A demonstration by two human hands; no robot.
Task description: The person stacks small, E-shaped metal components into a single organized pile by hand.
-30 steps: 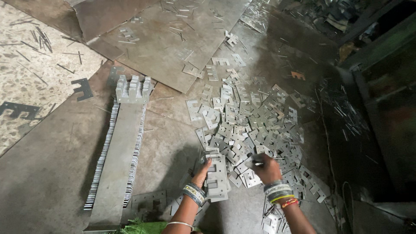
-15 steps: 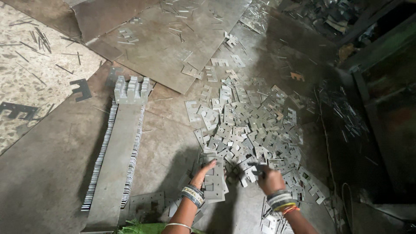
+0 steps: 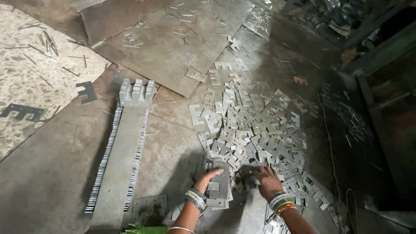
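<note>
Head view: stacked plates (image 3: 218,187) lie under left hand (image 3: 207,177), beside right hand (image 3: 267,180).

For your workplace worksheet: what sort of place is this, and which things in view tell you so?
Probably a small metal stamping workshop. A heap of cut metal plates covers the floor, a long neat row of stacked plates lies beside it, and the left hand rests on a small stack.

Stamped metal plates (image 3: 255,138) lie heaped on a workshop floor (image 3: 47,173) beside flat steel sheets (image 3: 173,39) and a long stacked row (image 3: 123,151).
</note>
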